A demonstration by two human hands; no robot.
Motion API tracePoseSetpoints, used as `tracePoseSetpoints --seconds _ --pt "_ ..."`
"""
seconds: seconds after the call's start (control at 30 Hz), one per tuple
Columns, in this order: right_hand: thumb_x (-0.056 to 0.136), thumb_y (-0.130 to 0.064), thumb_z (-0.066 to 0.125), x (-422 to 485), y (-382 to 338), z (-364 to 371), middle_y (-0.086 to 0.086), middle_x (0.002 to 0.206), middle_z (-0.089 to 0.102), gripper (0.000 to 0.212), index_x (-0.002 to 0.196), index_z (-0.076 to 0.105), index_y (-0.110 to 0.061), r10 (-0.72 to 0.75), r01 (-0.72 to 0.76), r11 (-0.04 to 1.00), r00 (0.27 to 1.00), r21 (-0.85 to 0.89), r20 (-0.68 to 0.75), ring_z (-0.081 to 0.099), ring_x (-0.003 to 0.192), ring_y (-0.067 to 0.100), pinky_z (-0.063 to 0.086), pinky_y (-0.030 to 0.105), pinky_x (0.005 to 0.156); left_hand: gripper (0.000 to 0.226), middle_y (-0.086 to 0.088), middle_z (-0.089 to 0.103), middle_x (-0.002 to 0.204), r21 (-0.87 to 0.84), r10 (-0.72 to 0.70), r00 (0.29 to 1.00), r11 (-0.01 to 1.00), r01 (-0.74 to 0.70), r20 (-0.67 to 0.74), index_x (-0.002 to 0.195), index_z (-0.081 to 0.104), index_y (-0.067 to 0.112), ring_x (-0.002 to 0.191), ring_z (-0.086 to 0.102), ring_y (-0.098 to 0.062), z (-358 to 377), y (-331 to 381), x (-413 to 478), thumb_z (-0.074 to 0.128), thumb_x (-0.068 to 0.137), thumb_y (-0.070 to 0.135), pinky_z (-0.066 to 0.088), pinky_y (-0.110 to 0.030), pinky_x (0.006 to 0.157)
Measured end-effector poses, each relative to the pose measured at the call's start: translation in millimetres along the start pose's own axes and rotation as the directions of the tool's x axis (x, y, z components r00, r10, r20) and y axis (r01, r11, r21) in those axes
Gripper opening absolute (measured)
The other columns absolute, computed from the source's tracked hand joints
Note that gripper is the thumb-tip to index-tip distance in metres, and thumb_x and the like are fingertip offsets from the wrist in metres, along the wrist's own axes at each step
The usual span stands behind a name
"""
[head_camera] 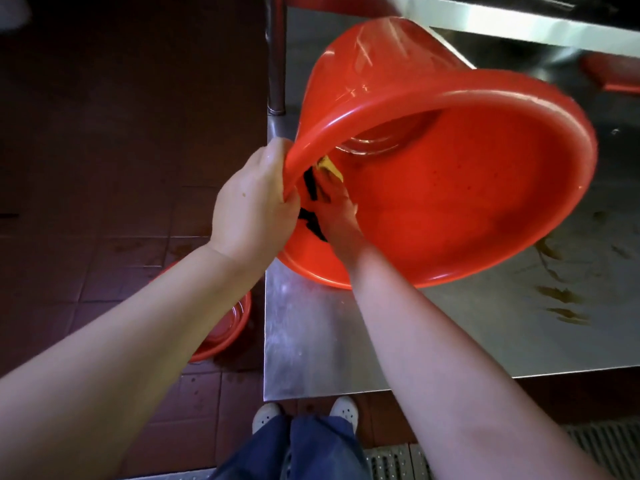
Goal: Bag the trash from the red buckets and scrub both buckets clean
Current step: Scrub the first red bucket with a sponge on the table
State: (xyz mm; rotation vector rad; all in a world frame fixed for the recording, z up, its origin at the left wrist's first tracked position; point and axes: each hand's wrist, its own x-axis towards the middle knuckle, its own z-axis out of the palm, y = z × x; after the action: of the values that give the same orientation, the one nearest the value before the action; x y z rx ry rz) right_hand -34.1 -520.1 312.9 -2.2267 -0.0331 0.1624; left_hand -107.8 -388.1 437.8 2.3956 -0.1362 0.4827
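Left hand (pixel 254 206) clenched on rim of tipped red bucket (pixel 467 188) at steel table (pixel 311 341) edge; right hand (pixel 337 209) holds yellow sponge (pixel 330 168) against inner wall; second bucket (pixel 228 327) on floor. Risk: wet rim slips, bucket rolls off.

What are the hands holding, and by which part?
Left hand grips the red bucket by its rim. Right hand holds a yellow sponge against the bucket's inner wall.

Two red buckets (pixel 450 188) (pixel 225 334), two hands (pixel 252 209) (pixel 337 209), one yellow sponge (pixel 330 168), one steel table (pixel 329 341), two white shoes (pixel 265 415) (pixel 346 410)
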Motion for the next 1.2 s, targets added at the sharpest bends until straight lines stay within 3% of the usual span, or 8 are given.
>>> tracePoseSetpoints --seconds 0.2,0.3,0.4,0.63,0.8,0.97,1.07,1.2 --pt "0.092 -0.020 0.049 32 57 -70 0.009 0.152 0.025 0.061 0.146 0.027 -0.038 0.024 -0.156 0.607 0.984 -0.780 -0.178 0.039 0.121 0.036 0.032 0.040 0.097 0.028 -0.010 0.058 0.084 0.058 0.070 0.996 0.996 -0.068 -0.046 0.105 0.052 0.007 0.066 0.055 -0.035 2 -2 2 0.051 0.078 0.002 0.047 -0.044 0.054" --pt "0.095 -0.018 0.043 48 56 -76 0.010 0.150 0.028 0.051 0.144 0.033 -0.030 0.055 -0.352 0.501 0.925 -0.791 -0.377 0.034 0.124 0.037 0.030 0.040 0.097 0.027 -0.002 0.050 0.076 0.055 0.097 0.994 0.994 -0.094 -0.052 0.100 0.052 0.006 0.063 0.053 -0.033 7 -3 4 0.052 0.074 -0.001 0.044 -0.039 0.050" --pt "0.098 -0.026 0.039 81 50 -44 0.002 0.158 0.012 0.054 0.148 0.022 -0.030 0.243 -0.479 0.686 0.860 -0.547 -0.449 0.022 0.137 0.035 0.022 0.042 0.107 0.028 0.001 0.048 0.076 0.057 0.104 0.994 0.993 -0.101 -0.040 0.100 0.052 0.007 0.064 0.053 -0.031 9 -8 6 0.054 0.073 -0.001 0.042 -0.035 0.052" --pt "0.064 -0.047 0.057 62 -1 -5 -0.003 0.142 0.046 0.067 0.130 0.049 -0.043 0.121 -0.126 0.991 0.984 -0.037 -0.129 0.043 0.127 0.022 0.030 0.039 0.104 0.028 -0.005 0.055 0.086 0.053 0.110 0.993 0.993 -0.107 -0.045 0.102 0.053 0.005 0.068 0.055 -0.034 7 -7 8 0.055 0.074 0.001 0.042 -0.035 0.054" --pt "0.079 -0.025 0.040 -48 31 -20 -0.003 0.152 0.034 0.066 0.145 0.037 -0.032 -0.245 0.193 0.865 0.968 -0.463 -0.055 0.044 0.127 0.025 0.032 0.033 0.089 0.022 -0.008 0.055 0.086 0.066 0.152 0.988 0.987 -0.150 -0.037 0.099 0.052 0.005 0.057 0.053 -0.034 8 2 10 0.053 0.077 0.003 0.042 -0.035 0.047" --pt "0.068 -0.025 0.056 -104 65 -66 -0.003 0.139 0.050 0.070 0.136 0.045 -0.042 -0.123 -0.149 0.550 0.959 -0.822 -0.256 0.050 0.089 0.033 0.037 0.036 0.071 0.019 -0.011 0.056 0.085 0.048 0.092 0.995 0.995 -0.090 -0.045 0.097 0.051 0.003 0.056 0.050 -0.031 9 5 1 0.053 0.078 0.001 0.033 -0.030 0.046" --pt "0.079 -0.021 0.048 -109 34 -39 -0.005 0.152 0.031 0.065 0.140 0.040 -0.042 0.160 -0.405 0.661 0.898 -0.632 -0.409 0.042 0.101 0.033 0.030 0.036 0.077 0.020 -0.011 0.057 0.091 0.018 0.042 0.999 0.999 -0.042 -0.030 0.101 0.051 0.003 0.058 0.047 -0.027 10 12 -3 0.054 0.080 0.003 0.028 -0.028 0.049" --pt "0.075 -0.025 0.054 -100 -38 7 -0.016 0.156 0.014 0.077 0.142 0.026 -0.050 0.335 -0.331 0.940 0.941 0.080 -0.043 0.031 0.120 0.019 0.017 0.023 0.089 0.022 -0.012 0.057 0.096 0.030 0.012 1.000 0.999 -0.012 -0.006 0.103 0.050 0.005 0.064 0.051 -0.030 7 20 -1 0.057 0.082 0.005 0.030 -0.033 0.055"
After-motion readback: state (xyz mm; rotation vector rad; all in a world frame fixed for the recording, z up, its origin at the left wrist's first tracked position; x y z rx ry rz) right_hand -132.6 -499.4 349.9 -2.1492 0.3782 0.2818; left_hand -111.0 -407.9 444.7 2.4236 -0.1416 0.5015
